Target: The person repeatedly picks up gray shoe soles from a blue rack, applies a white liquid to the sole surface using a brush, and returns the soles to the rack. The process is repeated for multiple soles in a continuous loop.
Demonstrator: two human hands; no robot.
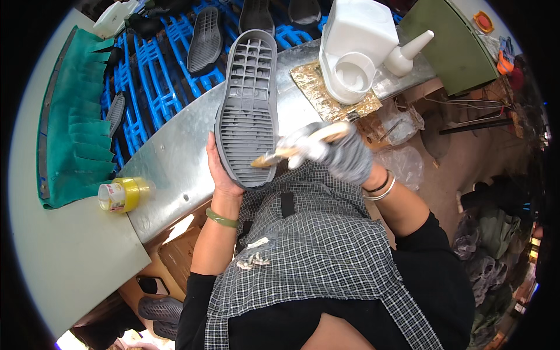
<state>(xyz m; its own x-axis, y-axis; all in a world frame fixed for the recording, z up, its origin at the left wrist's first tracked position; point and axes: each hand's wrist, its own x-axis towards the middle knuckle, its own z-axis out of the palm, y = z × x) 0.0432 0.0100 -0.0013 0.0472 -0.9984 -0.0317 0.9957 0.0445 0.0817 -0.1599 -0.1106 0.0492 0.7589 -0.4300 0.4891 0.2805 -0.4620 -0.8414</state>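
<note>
A grey shoe sole (248,105), its ribbed and gridded inner face turned up, rests in my bare left hand (223,173), which grips it by the lower left edge. My right hand (330,148) wears a grey-and-white knitted glove and is blurred. It holds a brush with a wooden handle (334,131); the brush's bristle tip (262,161) lies over the ribbed heel part of the sole. Right of the sole, a white plastic container (361,30) with a round cup-like opening (353,76) stands on a tape-covered board (313,87).
Blue conveyor racks (151,74) carry several soles, one of them a dark sole (204,39). A green strip curtain (78,127) hangs at left. On the metal table edge (170,148) sits a yellow tape roll (124,194). A white nozzle bottle (404,57) stands near a green box (450,43).
</note>
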